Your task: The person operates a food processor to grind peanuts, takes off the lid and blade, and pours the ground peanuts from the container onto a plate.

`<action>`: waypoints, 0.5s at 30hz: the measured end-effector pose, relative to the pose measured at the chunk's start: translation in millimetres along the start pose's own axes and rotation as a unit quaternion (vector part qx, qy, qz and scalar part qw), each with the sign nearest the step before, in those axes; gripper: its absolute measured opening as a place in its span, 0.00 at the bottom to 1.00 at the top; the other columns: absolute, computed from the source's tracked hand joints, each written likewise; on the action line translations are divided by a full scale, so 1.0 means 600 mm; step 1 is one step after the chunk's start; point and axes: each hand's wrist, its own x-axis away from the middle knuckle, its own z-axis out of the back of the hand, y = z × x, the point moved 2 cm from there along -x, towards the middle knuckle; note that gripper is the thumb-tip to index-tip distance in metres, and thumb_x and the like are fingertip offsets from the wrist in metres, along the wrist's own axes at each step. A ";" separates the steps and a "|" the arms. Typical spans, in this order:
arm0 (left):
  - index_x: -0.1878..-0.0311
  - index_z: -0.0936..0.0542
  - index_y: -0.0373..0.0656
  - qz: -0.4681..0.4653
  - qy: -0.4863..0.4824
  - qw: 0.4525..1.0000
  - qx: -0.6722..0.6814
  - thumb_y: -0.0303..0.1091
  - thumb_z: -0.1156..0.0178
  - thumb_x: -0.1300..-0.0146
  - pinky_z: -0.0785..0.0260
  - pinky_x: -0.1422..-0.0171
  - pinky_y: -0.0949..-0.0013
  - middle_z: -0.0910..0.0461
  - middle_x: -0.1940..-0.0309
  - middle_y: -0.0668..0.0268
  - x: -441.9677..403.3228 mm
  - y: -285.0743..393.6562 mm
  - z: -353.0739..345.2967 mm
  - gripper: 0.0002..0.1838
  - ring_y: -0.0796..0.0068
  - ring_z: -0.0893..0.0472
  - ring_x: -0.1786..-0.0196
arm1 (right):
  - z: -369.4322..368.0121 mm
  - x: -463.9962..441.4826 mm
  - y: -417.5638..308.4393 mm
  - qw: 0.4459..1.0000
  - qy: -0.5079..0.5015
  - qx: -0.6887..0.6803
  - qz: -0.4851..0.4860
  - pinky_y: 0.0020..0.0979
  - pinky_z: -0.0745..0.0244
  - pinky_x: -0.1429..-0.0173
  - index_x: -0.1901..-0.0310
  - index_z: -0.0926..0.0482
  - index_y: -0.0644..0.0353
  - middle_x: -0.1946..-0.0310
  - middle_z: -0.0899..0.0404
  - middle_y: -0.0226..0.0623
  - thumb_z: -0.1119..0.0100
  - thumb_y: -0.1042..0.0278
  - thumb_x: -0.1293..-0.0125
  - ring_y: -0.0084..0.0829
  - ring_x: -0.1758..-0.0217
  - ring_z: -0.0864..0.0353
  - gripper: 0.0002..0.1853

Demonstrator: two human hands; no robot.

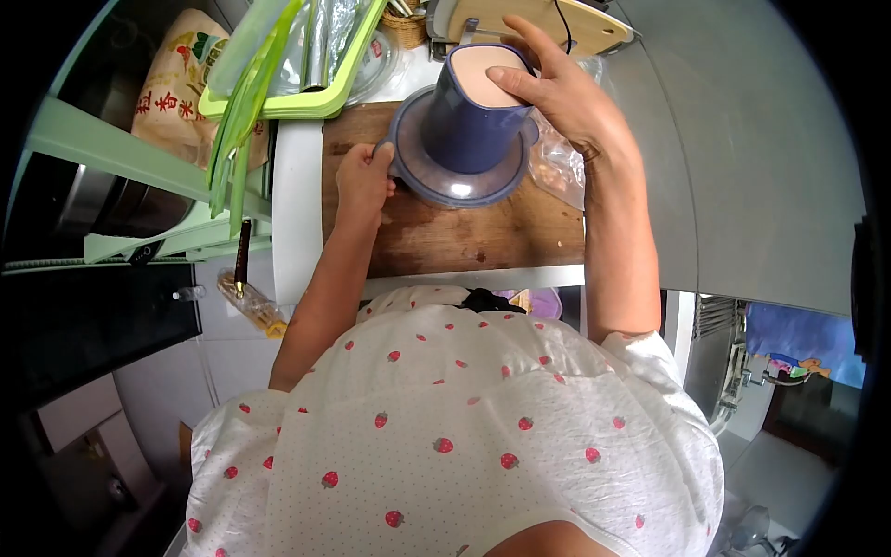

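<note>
A dark blue food chopper with a pale pink top and a wide round lid stands on a wooden cutting board. My left hand is closed on the tab at the lid's left edge. At the upper right of the chopper, my right hand grips its top part, thumb on the pink surface and the other fingers spread along the far side. The bowl under the lid is hidden from above. A clear plastic bag with small brownish pieces lies by the chopper's right side.
A lime-green basket holds clear packaging at the upper left, with long green scallion leaves hanging over its side. Behind it stands a printed rice sack. Upright boards lean at the back. A grey panel borders the right.
</note>
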 end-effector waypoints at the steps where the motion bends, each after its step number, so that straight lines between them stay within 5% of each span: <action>1: 0.76 0.31 0.44 -0.003 -0.001 1.000 0.000 0.36 0.45 0.40 0.42 0.80 0.80 0.31 0.83 0.71 0.000 0.000 0.000 0.11 0.84 0.35 0.84 | 0.001 0.000 0.001 1.000 0.002 0.001 0.002 0.31 0.42 0.36 0.35 0.46 0.63 0.41 0.37 0.53 0.37 0.62 0.45 0.40 0.38 0.37 0.39; 10: 0.75 0.31 0.44 -0.011 -0.009 1.000 0.005 0.39 0.45 0.40 0.42 0.81 0.80 0.31 0.85 0.71 -0.002 -0.006 0.002 0.12 0.84 0.34 0.84 | 0.009 -0.004 -0.014 0.998 0.009 0.051 0.029 0.34 0.42 0.36 0.35 0.46 0.60 0.39 0.41 0.58 0.35 0.59 0.48 0.45 0.35 0.42 0.41; 12: 0.75 0.31 0.44 -0.013 -0.007 1.000 -0.001 0.39 0.45 0.40 0.42 0.80 0.80 0.31 0.84 0.71 -0.002 -0.004 0.002 0.12 0.84 0.34 0.84 | 0.009 0.013 -0.061 0.995 0.004 0.097 0.001 0.31 0.44 0.35 0.36 0.47 0.66 0.39 0.40 0.51 0.38 0.65 0.46 0.40 0.36 0.39 0.38; 15: 0.76 0.31 0.44 -0.013 0.002 1.000 0.002 0.38 0.45 0.40 0.42 0.81 0.79 0.31 0.85 0.71 0.000 -0.003 0.001 0.12 0.83 0.34 0.84 | 0.013 -0.004 -0.028 1.000 0.003 0.018 -0.010 0.32 0.44 0.35 0.36 0.47 0.65 0.39 0.40 0.51 0.38 0.63 0.45 0.40 0.36 0.39 0.38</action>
